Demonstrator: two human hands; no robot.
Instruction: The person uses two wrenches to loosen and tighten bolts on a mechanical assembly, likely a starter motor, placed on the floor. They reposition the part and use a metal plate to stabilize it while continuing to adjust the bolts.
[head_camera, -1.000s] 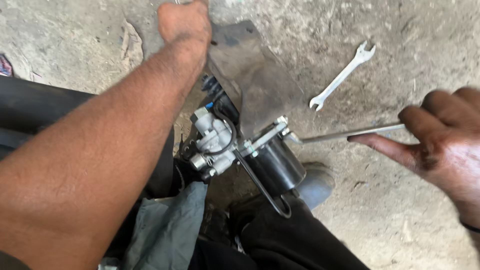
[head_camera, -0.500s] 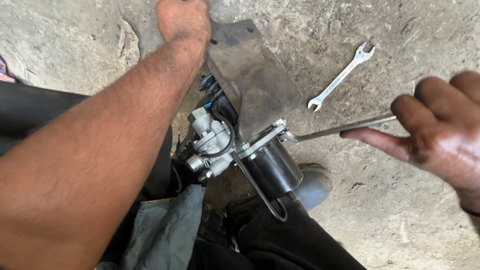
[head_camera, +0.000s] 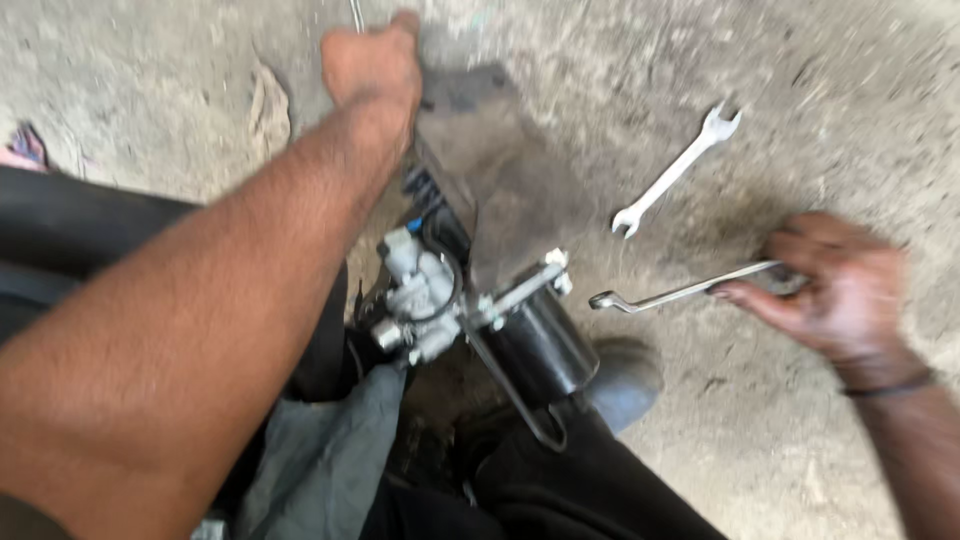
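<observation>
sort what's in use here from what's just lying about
In use:
- ring spanner held in the right hand
- metal-and-black assembly
- left hand gripping a thin rod at the frame's top edge

Lying about:
- open-ended spanner on the concrete floor
- grey cloth

- Silver wrench (head_camera: 680, 292), bright against the mottled grey concrete floor (head_camera: 820, 80).
- Second silver spanner (head_camera: 676, 170), same dull shine.
- Black cylinder (head_camera: 540, 345) beside pale silver-grey castings (head_camera: 420, 285).
- Grey-green cloth (head_camera: 320, 460).
</observation>
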